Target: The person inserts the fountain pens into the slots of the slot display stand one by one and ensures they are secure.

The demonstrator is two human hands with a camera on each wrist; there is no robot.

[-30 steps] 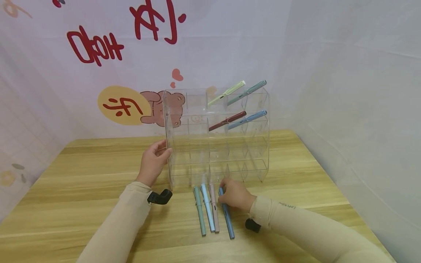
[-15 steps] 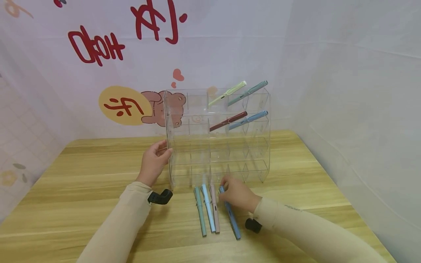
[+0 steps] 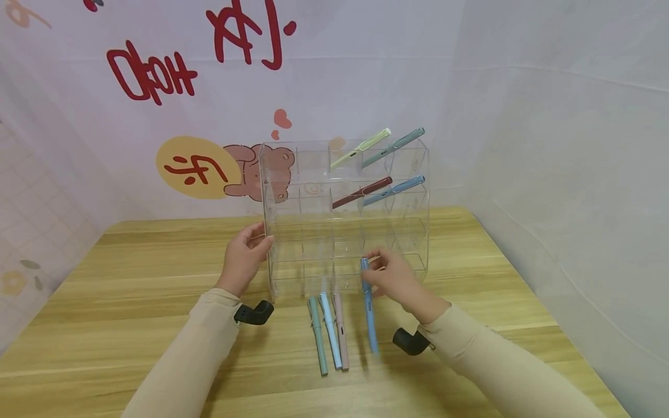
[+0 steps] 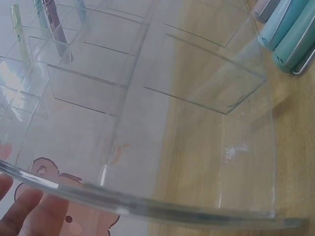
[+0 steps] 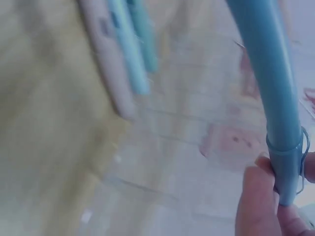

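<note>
Right hand (image 3: pixel 394 277) pinches blue pen (image 3: pixel 368 310) near its clip end, before the clear rack's (image 3: pixel 345 232) lower rows; blurred bottom tip, seemingly off the table (image 3: pixel 470 278). Left hand (image 3: pixel 244 258) grips rack's left side. Three pens (image 3: pixel 331 332) lie nearby.

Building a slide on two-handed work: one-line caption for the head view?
Right hand pinching a blue pen, left hand holding a clear rack by its side edge.

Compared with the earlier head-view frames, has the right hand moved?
Yes. In the head view, judged against the clear rack, the right hand has moved up the picture and slightly right, holding a blue pen.
</note>
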